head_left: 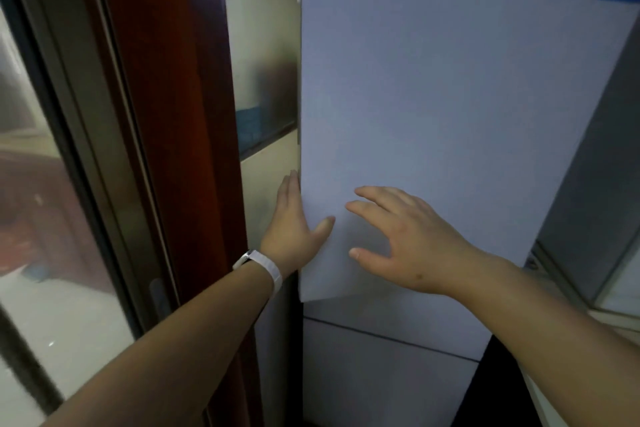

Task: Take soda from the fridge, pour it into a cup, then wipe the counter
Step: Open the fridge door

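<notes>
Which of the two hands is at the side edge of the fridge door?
The left hand, wearing the white wristband; the right hand hovers before the fridge door front.

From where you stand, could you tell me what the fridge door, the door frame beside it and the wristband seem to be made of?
Fridge door: looks like painted metal or plastic, pale, smooth and matte, with no glare.
Door frame: probably varnished reddish-brown wood or a wood-look coating, with a slight sheen; no grain is visible.
Wristband on the left hand: white, smooth, likely silicone or plastic.
</notes>
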### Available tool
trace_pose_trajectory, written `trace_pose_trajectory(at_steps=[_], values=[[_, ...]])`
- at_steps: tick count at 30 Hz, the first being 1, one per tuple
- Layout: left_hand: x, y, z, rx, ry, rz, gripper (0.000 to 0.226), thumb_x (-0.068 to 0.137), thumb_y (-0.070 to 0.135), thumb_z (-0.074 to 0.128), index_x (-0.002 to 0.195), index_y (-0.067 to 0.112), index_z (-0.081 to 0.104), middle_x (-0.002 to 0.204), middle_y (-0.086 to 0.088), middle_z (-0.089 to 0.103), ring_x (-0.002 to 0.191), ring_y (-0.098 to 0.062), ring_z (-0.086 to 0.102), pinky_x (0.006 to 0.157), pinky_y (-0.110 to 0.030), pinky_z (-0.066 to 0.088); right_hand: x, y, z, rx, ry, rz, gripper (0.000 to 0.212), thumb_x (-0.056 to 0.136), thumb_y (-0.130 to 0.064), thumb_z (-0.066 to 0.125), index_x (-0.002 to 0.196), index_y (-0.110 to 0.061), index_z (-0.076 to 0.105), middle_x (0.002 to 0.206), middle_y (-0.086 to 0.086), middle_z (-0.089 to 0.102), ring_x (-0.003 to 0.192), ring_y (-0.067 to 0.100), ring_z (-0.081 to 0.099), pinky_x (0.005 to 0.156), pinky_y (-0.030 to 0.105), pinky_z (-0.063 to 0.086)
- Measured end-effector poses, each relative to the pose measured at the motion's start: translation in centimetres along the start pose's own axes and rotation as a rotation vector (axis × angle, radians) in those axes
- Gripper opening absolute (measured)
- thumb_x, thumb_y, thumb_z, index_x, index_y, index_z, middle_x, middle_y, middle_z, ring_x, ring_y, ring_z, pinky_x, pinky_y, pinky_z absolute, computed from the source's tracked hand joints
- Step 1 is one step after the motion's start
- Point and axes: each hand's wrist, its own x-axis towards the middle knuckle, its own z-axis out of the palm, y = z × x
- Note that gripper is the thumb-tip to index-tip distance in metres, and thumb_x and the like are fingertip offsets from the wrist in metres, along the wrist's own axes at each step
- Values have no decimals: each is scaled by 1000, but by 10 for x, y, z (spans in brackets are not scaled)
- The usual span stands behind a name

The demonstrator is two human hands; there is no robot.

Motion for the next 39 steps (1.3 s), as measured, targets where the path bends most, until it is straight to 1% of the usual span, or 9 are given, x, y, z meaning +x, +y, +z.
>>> trace_pose_trajectory(at_steps=[3, 5, 9, 12, 15, 18, 24, 30, 39], values=[[-28, 18, -11, 107, -50, 50, 105, 82, 47, 66, 155, 21, -6, 164, -2, 1, 150, -17, 5, 120, -36, 17, -19, -7, -8, 30, 14, 0, 72, 83, -67, 35, 144, -30, 36, 155, -5, 29, 140, 16, 25, 114, 36, 24], [-45, 29, -17, 186, -60, 88, 107, 84, 45, 66, 154, 17, -10, 164, -4, -6, 150, -18, 3, 117, -32, 18, -28, -11, -16, 41, 18, -5, 73, 82, -67, 35, 144, -29, 37, 154, -3, 30, 140, 17, 26, 113, 37, 25], [-73, 45, -26, 283, -68, 204, 109, 83, 51, 64, 154, 16, -11, 163, -9, -2, 148, -25, 13, 117, -41, 25, -53, -22, -29, 41, 21, 7, 74, 82, -68, 33, 145, -31, 34, 155, -6, 26, 141, 15, 22, 114, 36, 23], [-88, 53, -30, 297, -35, 350, 105, 81, 57, 57, 153, 19, -10, 162, -15, 4, 147, -29, 16, 116, -43, 26, -74, -29, -34, 30, -7, 45, 74, 81, -70, 30, 145, -33, 32, 156, -8, 24, 142, 15, 21, 115, 36, 21], [-94, 59, -31, 316, -6, 509, 104, 80, 60, 56, 154, 20, -5, 160, -19, 8, 146, -32, 18, 116, -46, 25, -95, -33, -41, 3, 3, 82, 72, 82, -69, 34, 144, -33, 35, 155, -6, 27, 141, 17, 24, 115, 36, 23], [-95, 67, -26, 298, 23, 684, 107, 80, 62, 63, 154, 14, 2, 158, -22, 14, 146, -36, 20, 110, -58, 33, -116, -36, -53, -21, 19, 166, 71, 81, -69, 35, 143, -35, 35, 155, -8, 26, 141, 14, 23, 112, 32, 21], [-108, 93, -10, 190, 89, 893, 105, 75, 68, 66, 150, 14, 16, 154, -19, 22, 142, -41, 29, 106, -59, 35, -155, -46, -75, -48, 52, 343, 70, 79, -68, 38, 140, -33, 40, 153, -7, 31, 139, 16, 30, 111, 41, 32], [-128, 121, 10, 115, 72, 981, 97, 77, 62, 64, 149, 14, 22, 155, -17, 19, 144, -40, 24, 108, -59, 31, -198, -72, -83, -105, 34, 483, 70, 81, -66, 41, 142, -32, 41, 152, -5, 33, 139, 17, 31, 111, 43, 32], [-168, 180, 37, -14, 1, 1028, 84, 76, 54, 67, 144, 10, 44, 156, -17, 22, 145, -41, 23, 108, -61, 31, -259, -108, -96, -179, 22, 668, 69, 82, -65, 40, 142, -31, 40, 151, -6, 33, 139, 16, 30, 111, 43, 32]])
